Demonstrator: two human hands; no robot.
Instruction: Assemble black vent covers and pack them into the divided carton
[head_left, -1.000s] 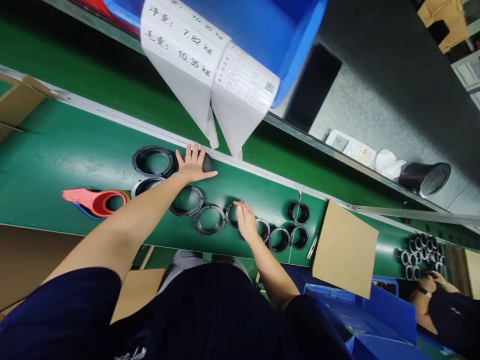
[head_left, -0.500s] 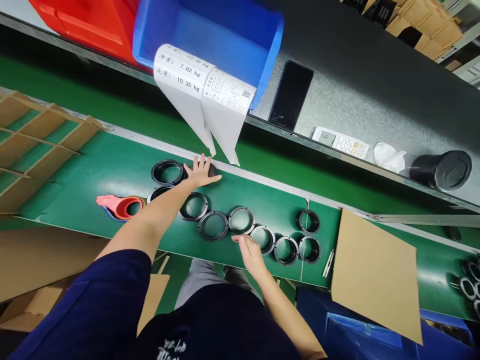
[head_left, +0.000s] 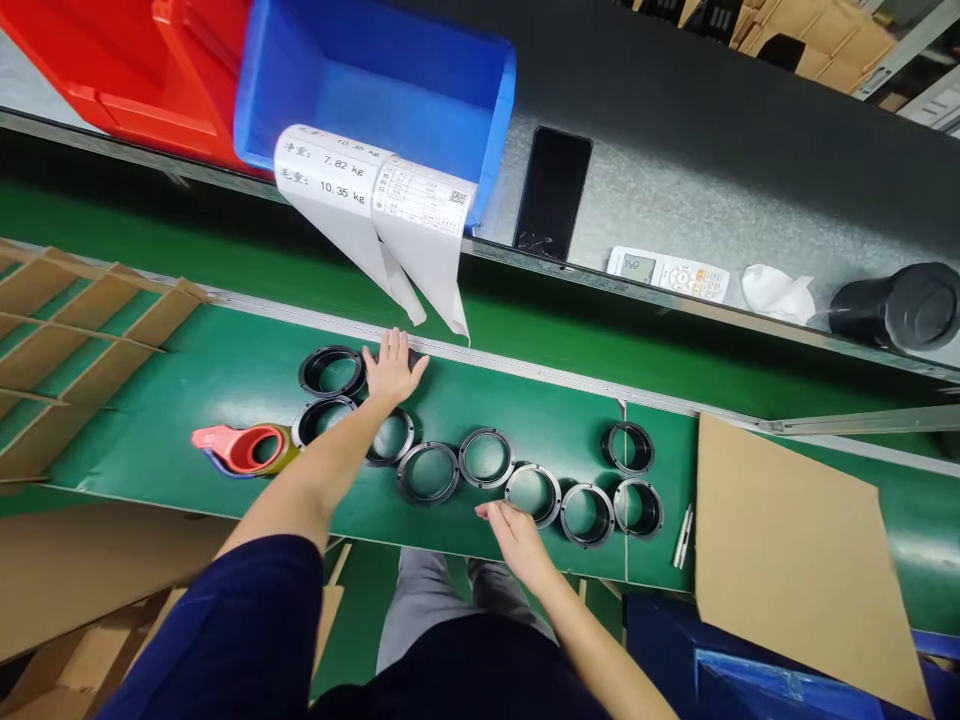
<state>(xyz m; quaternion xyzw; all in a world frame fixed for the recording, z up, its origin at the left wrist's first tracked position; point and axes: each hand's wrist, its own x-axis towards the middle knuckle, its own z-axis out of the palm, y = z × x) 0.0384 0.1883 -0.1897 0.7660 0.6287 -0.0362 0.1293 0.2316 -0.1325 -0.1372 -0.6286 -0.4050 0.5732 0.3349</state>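
Several black plastic rings lie in a loose row on the green belt (head_left: 225,360), among them one at the far left (head_left: 332,371), one in the middle (head_left: 486,456) and one at the right (head_left: 637,507). My left hand (head_left: 390,368) lies flat with fingers spread at the belt's far rail, covering a small dark object that barely shows. My right hand (head_left: 514,530) rests near the belt's front edge, fingers loosely bent and holding nothing, just beside a ring (head_left: 532,493).
A red tape dispenser (head_left: 244,448) sits left of the rings. Cardboard dividers (head_left: 67,330) stand at the left and a cardboard sheet (head_left: 787,540) at the right. Above are a blue bin (head_left: 375,80) with paper labels, a phone (head_left: 553,190), a remote (head_left: 667,273) and a black cup (head_left: 892,308).
My right hand has drawn back from the middle rings to the belt's front edge. My left hand stays at the far rail. The view has shifted, showing more of the shelf.
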